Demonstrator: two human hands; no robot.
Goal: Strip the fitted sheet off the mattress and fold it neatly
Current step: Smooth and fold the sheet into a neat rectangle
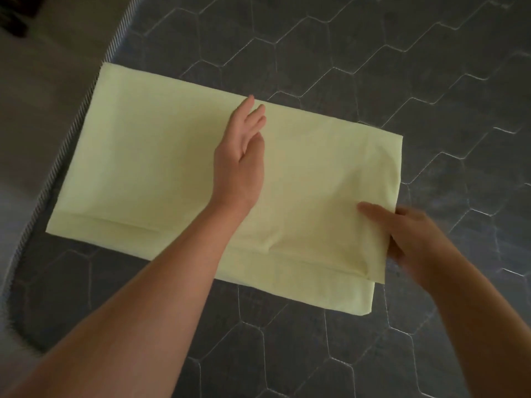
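Observation:
A pale yellow fitted sheet [161,156] lies folded into a long flat rectangle on the dark grey mattress [402,67], which is quilted in a hexagon pattern. My left hand [241,159] stands on its edge across the middle of the sheet, fingers straight and together, the little-finger side down on the cloth. My right hand [413,239] grips the sheet's right end near the front corner, with the thumb on top of the cloth and the fingers tucked under the edge. The cloth wrinkles a little around that grip.
The mattress's corded edge [71,130] curves down the left side, and the sheet's left end reaches close to it. Beyond the edge is a blurred grey floor [43,90]. A dark object [14,15] sits at the top left corner.

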